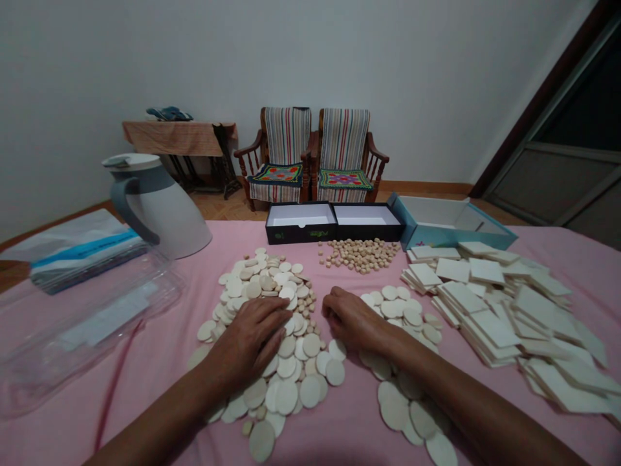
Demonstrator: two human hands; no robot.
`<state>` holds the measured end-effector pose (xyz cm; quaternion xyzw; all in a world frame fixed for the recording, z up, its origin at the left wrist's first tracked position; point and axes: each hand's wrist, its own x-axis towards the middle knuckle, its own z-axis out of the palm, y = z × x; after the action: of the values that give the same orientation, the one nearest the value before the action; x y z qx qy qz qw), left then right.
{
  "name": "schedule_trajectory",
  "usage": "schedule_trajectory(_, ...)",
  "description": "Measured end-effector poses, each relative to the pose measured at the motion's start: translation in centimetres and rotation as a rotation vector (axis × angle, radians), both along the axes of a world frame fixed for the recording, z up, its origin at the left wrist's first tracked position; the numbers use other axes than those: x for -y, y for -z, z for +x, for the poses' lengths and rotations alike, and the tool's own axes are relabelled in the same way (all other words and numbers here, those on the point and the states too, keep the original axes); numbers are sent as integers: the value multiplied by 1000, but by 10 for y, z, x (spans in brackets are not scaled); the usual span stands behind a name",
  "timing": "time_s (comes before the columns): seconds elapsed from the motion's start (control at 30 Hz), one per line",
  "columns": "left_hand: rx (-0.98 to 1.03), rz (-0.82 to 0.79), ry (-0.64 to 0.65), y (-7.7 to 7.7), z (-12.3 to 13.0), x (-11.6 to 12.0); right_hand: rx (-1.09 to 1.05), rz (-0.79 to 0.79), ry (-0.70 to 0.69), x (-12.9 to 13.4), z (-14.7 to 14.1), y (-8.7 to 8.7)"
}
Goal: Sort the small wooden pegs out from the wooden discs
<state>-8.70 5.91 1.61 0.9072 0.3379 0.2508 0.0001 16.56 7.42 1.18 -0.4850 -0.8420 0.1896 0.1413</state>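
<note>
My left hand (256,331) lies over a heap of pale wooden discs (286,396), palm down, fingers stretched forward and thumb apart. Small wooden beads (305,301) show among the discs just past its fingertips. To the right, my right hand (350,318) is closed, its fingers curled down near the pink cloth; whatever they may hold is hidden. Beside and under that forearm spreads a second heap of discs (395,408). Farther back, a separate pile of wooden beads (361,254) sits in front of a black box.
Square wooden tiles (490,327) are heaped at the right. Behind stand a black open box (303,233) and a blue open box (456,239). A grey-white jug (169,210), a clear plastic tray (160,285) and a blue-white packet (87,249) occupy the left. Pink cloth (160,395) covers the table.
</note>
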Motion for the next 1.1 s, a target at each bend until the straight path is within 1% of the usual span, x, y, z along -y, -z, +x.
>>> schedule_trajectory(0.07,2,0,1,0,0,0,-5,44,83,-8,8,4)
schedule_trajectory(0.17,-4,1,2,-1,0,0,-163,226,238,-19,17,4)
schedule_trajectory(0.2,-10,0,1,-1,0,0,-224,295,263,-21,18,3)
schedule_trajectory(0.23,-15,1,1,-1,1,0,-271,345,256,-22,18,2)
schedule_trajectory(0.27,-20,2,1,-1,1,1,-300,367,212,-22,16,2)
schedule_trajectory(0.33,-25,5,0,-1,1,1,-296,330,56,-18,12,1)
schedule_trajectory(0.4,-23,9,-1,-1,1,1,-233,245,-99,-12,6,1)
schedule_trajectory(0.47,-26,11,-2,0,1,1,-141,181,-168,-7,1,2)
schedule_trajectory(0.57,-28,11,1,0,1,0,-34,151,-141,-2,-4,4)
schedule_trajectory(0.67,-27,8,1,1,1,0,20,137,-95,-2,-7,3)
schedule_trajectory(0.77,-18,-1,2,1,0,0,33,131,-75,-2,-10,-1)
schedule_trajectory(0.9,-13,-6,6,0,0,0,-6,111,-37,0,-12,-5)
schedule_trajectory(1.03,-27,9,2,0,2,0,45,156,-104,1,-13,-2)
schedule_trajectory(1.1,-34,14,2,-1,3,-1,96,176,-99,0,-14,2)
